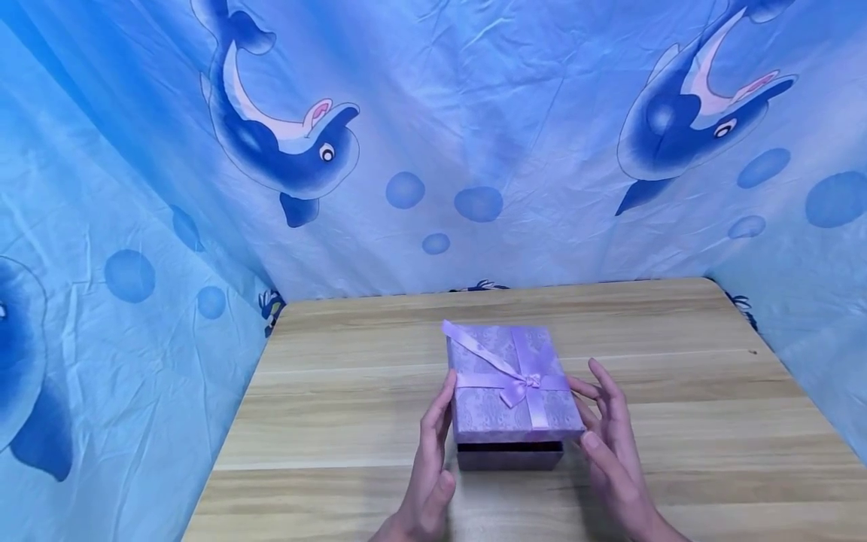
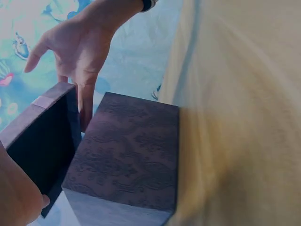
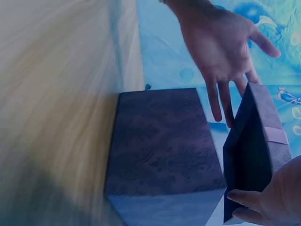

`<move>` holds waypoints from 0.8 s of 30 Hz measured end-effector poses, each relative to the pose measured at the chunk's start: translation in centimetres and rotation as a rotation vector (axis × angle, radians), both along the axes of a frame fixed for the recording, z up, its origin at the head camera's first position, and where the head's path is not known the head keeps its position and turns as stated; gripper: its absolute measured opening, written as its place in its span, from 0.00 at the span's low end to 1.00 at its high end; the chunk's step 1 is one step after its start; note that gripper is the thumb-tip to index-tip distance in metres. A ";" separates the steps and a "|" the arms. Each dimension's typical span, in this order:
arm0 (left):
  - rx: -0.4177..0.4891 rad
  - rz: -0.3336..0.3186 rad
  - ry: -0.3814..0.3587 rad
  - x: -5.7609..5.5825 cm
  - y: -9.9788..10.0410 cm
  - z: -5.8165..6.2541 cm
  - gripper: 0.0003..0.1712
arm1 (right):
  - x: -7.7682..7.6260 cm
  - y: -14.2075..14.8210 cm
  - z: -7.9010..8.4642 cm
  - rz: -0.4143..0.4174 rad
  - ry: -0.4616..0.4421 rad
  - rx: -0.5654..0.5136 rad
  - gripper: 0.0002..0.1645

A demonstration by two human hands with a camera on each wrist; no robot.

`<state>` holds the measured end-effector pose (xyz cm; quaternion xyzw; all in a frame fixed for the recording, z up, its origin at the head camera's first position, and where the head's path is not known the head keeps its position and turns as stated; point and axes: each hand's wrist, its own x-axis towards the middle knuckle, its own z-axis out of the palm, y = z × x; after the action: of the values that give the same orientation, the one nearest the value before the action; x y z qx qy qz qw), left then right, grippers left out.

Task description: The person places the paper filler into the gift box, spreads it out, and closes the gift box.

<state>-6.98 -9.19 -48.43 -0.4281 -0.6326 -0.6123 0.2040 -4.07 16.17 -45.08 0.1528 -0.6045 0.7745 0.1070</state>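
A lilac patterned gift box lid (image 1: 484,410) with a ribbon bow (image 1: 527,383) is raised off the darker box base (image 1: 511,459), which stands on the table. A dark gap shows between the two at the front. Along the lid's left side lie the fairly straight fingers of my left hand (image 1: 430,452), its thumb apart from the lid. My right hand (image 1: 616,452) touches the opposite side with extended fingers, its thumb by the front corner. Both wrist views show the lid's dark hollow underside and the base's patterned side (image 2: 131,150); what the base holds is hidden.
The wood-grain table (image 1: 325,421) extends around the box on both sides. Blue dolphin-print cloth (image 1: 515,135) hangs behind the table's far edge and along its left and right sides. A small dark speck (image 1: 752,352) lies toward the right edge.
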 end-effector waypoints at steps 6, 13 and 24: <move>-0.022 -0.010 0.059 0.1 -0.2 -1.2 0.45 | -0.7 0.7 -2.0 -0.002 0.187 0.017 0.49; -0.057 -0.012 0.059 0.1 -0.4 -2.8 0.49 | -0.7 1.0 -4.1 0.003 0.251 0.039 0.52; -0.124 0.027 0.071 0.6 -0.4 -4.7 0.54 | -0.7 0.6 -5.6 0.021 0.335 0.058 0.56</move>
<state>-6.38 -9.62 -53.17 -0.4527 -0.6673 -0.5538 0.2075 -4.81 16.77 -50.71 0.2892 -0.5985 0.7216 0.1936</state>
